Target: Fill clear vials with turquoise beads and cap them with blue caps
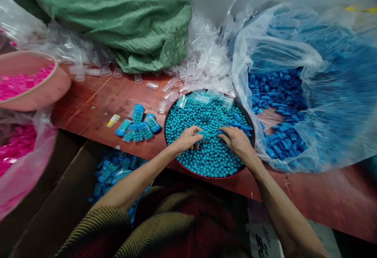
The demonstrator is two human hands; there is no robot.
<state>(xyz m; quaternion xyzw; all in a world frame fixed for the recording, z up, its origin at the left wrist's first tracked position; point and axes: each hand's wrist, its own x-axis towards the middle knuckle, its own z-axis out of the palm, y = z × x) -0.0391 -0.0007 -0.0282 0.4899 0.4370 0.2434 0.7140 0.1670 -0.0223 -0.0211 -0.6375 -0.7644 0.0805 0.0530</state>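
Note:
Both hands are over a round red-rimmed tub (206, 177) filled with small turquoise balls (212, 160). My left hand (189, 138) is closed, thumb against fingers, on a small clear plastic container (207, 134) that blends with the balls behind it. Between the thumb and fingers of my right hand (238, 142) is a small blue cap (220, 132), close to that container. Loose blue caps (243, 126) lie on the balls beyond my right hand. Several empty clear containers (203, 99) rest at the tub's far edge.
Filled, capped containers (138, 128) lie left of the tub on the red-brown table (88, 105). Clear containers (200, 67) are heaped behind, beside a green sack (118, 18). A plastic bag (332, 105) of blue caps stands right, a pink basin (38, 93) left. More filled containers (110, 171) sit below the edge.

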